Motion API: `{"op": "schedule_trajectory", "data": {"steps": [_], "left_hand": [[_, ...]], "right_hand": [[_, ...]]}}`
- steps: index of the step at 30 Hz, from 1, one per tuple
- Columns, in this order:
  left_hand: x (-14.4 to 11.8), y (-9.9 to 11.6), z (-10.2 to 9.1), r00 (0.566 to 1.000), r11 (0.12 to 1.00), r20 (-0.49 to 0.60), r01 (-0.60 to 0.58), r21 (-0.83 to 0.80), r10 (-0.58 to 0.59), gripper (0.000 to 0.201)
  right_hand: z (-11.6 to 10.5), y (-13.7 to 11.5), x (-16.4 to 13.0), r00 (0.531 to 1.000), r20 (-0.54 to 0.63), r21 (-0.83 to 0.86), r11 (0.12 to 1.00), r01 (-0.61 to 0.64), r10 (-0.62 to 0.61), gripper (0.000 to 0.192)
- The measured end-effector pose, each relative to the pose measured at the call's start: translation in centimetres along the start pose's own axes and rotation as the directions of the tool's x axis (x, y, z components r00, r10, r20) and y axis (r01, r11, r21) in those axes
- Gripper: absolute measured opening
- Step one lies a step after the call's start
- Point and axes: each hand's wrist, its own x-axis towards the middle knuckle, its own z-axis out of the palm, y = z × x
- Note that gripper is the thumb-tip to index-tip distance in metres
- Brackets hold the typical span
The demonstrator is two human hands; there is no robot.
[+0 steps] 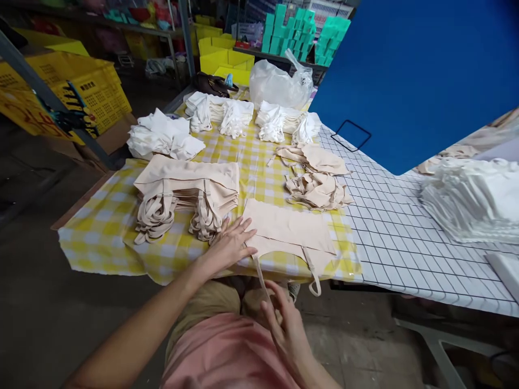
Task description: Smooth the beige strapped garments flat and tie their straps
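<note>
We count one beige garment spread alone on the bench, with two straps, and one beige stack to its left, its straps gathered into two looped bundles at the near edge. To the right lie two crumpled beige piles, a near pile and a far pile. Further back we count three white heaps: one loose heap and two neat ones, a left white stack and a right white stack, each with two strap bundles. Behind them stands one knotted plastic bag.

The garment is thin, smooth cloth, roughly rectangular, with a seam across it and a curved dip in the near edge between the straps. The bag is clear and puffy. Yellow and white checks cover this part of the bench, and a white cloth with a black grid covers the right part.

We see the left grip palm down, fingers apart, pressing on the garment's left edge beside the beige stack. The right grip is below the bench edge, thumb and fingers together on the left strap, so the garment lies just beyond it. The right strap droops over the bench edge, free of both.
</note>
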Motion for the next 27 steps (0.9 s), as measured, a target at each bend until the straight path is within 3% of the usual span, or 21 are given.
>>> {"op": "schedule_trajectory", "data": {"steps": [2,6,9,12,14,16,20,24,27], "left_hand": [[-0.1,0.4,0.3,0.999,0.999,-0.031,0.023,0.023,-0.022,0.051],[-0.1,0.5,1.1,0.996,0.997,-0.09,0.012,0.073,-0.005,0.056],[-0.1,0.3,1.2,0.995,0.996,-0.102,-0.003,0.088,0.012,0.056],[-0.1,0.2,1.1,0.996,0.996,-0.089,-0.017,0.089,0.025,0.058],[0.0,0.1,1.1,0.995,0.996,-0.09,-0.021,0.09,0.029,0.058],[-0.1,0.1,1.2,0.994,0.996,-0.109,-0.017,0.092,0.027,0.058],[-0.1,0.0,1.5,0.992,0.996,-0.126,-0.02,0.089,0.031,0.057],[0.0,-0.1,1.7,0.991,0.996,-0.131,-0.02,0.09,0.032,0.057],[0.1,-0.3,1.6,0.992,0.995,-0.127,-0.017,0.096,0.029,0.058]], "right_hand": [[-2.1,-1.5,-0.6,0.999,0.045,0.025,0.999,0.023,-0.024,0.031],[-5.6,-4.8,-0.3,0.947,0.309,0.156,0.987,0.042,-0.089,0.03],[-6.9,-5.6,0.5,0.893,0.439,0.335,0.94,-0.059,-0.1,0.033],[-7.3,-4.8,1.3,0.891,0.452,0.516,0.828,-0.221,-0.044,0.033],[-7.4,-4.0,1.9,0.912,0.409,0.562,0.776,-0.288,0.042,0.034],[-7.6,-3.6,2.7,0.941,0.326,0.559,0.783,-0.273,0.095,0.031],[-8.3,-3.9,4.5,0.999,0.037,0.411,0.91,-0.047,0.035,0.033],[-9.2,-5.0,5.9,0.977,-0.17,0.24,0.956,0.167,-0.128,0.034],[-9.5,-5.9,6.5,0.959,-0.231,0.305,0.923,0.233,-0.165,0.031]]}}
